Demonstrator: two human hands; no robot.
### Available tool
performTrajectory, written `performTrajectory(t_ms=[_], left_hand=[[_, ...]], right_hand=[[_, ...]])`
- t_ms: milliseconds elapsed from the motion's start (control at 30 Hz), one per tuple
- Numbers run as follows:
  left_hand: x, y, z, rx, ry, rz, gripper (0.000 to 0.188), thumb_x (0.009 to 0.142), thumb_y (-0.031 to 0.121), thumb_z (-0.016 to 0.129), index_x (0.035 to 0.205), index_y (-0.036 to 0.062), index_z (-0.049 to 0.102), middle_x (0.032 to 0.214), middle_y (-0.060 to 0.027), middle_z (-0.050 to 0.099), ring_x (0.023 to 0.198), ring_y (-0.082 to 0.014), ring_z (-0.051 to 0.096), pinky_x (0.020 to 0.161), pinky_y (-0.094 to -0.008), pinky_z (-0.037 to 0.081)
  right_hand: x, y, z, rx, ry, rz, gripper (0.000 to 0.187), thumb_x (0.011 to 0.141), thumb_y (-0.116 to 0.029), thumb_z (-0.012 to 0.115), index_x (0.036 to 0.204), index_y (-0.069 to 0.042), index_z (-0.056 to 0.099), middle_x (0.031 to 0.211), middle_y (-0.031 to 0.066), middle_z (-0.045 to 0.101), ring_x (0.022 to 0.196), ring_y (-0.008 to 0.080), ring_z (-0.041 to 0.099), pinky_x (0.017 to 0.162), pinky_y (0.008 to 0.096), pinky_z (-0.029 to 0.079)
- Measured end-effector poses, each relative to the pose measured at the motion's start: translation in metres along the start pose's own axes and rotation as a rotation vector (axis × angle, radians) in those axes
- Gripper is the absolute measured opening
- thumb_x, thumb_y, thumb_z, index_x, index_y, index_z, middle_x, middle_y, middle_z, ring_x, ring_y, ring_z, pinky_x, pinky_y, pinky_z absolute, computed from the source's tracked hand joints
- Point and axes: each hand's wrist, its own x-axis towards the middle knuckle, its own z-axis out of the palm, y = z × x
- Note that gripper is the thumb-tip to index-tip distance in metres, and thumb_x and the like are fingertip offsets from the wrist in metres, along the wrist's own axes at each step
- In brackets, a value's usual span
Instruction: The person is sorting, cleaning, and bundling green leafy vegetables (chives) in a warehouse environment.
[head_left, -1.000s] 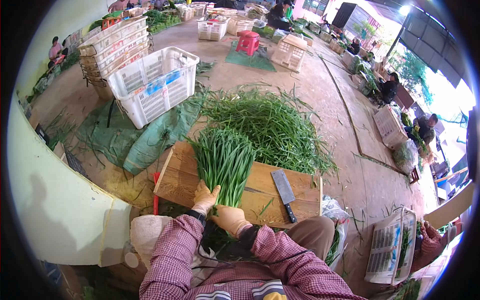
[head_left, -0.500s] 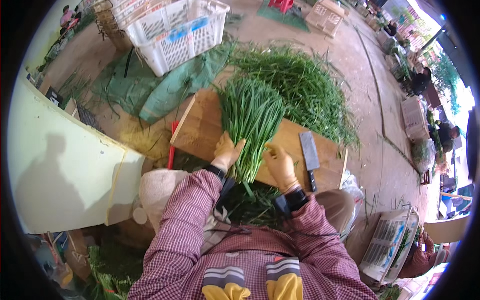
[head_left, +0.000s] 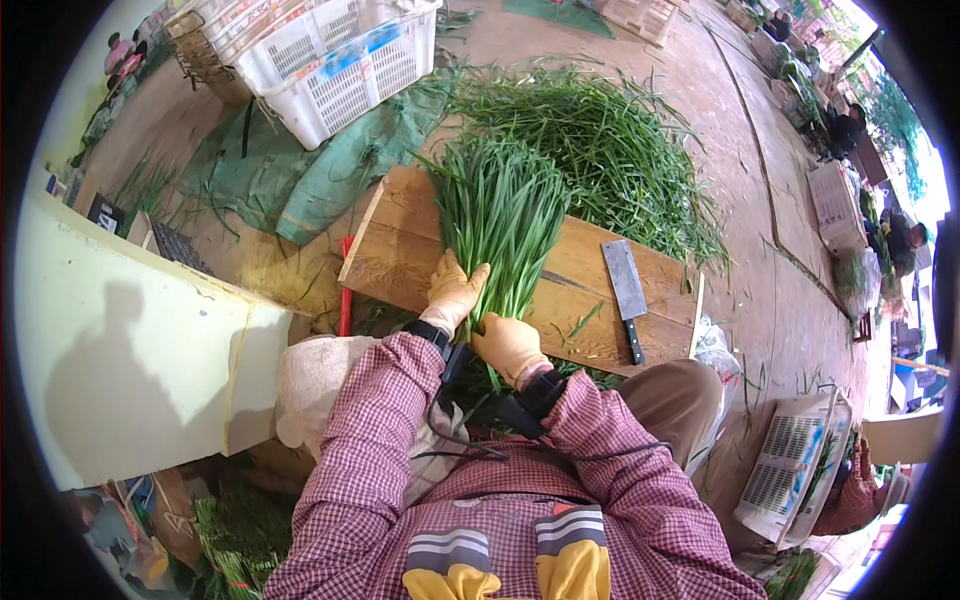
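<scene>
A thick bunch of garlic chives [head_left: 507,205] lies on a wooden board [head_left: 393,245], its leaf tips pointing away from me and its stems toward my lap. My left hand [head_left: 453,288], in a pale yellow glove, is wrapped round the left side of the stems. Close beside it, my right hand [head_left: 507,347], gloved alike, is closed over the lower stem ends, and its fingers are partly hidden. On the board to the right rests a cleaver [head_left: 625,283] with a black handle, apart from both hands.
Beyond the board spreads a heap of loose green leaves [head_left: 610,140]. White plastic crates [head_left: 350,90] stand on a green sheet [head_left: 330,190] at the far left. Near left is a pale wall [head_left: 100,350]; another crate [head_left: 785,465] sits at right. Other people work along the right side.
My right hand has moved left and toward me, from beside the bunch onto its stem ends. The left hand keeps its hold. The whole view has shifted slightly.
</scene>
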Motion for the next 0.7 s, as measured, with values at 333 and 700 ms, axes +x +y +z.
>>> performTrajectory(t_ms=[333,700], left_hand=[[-0.003,0.002,-0.001,0.047,0.017,0.012,0.1,0.095,0.072,0.046,0.16,0.0008,0.018,0.164,-0.0201,0.026,0.144,-0.0434,0.034,0.116,-0.0531,0.032],[0.008,-0.014,-0.004,-0.265,0.171,0.247,0.105,0.088,0.064,0.068,0.152,-0.0108,0.029,0.151,-0.0334,0.042,0.141,-0.0454,0.041,0.119,-0.0437,0.031]], right_hand=[[-0.032,0.003,-0.043,0.155,-0.262,-0.01,0.034,0.091,-0.031,0.053,0.099,-0.005,0.074,0.087,0.0155,0.075,0.082,0.0359,0.072,0.077,0.0435,0.057],[-0.095,0.086,-0.189,-0.447,0.735,-0.515,0.03,0.098,-0.014,0.064,0.126,-0.005,0.064,0.118,0.0094,0.071,0.097,0.0168,0.069,0.079,0.0351,0.058]])
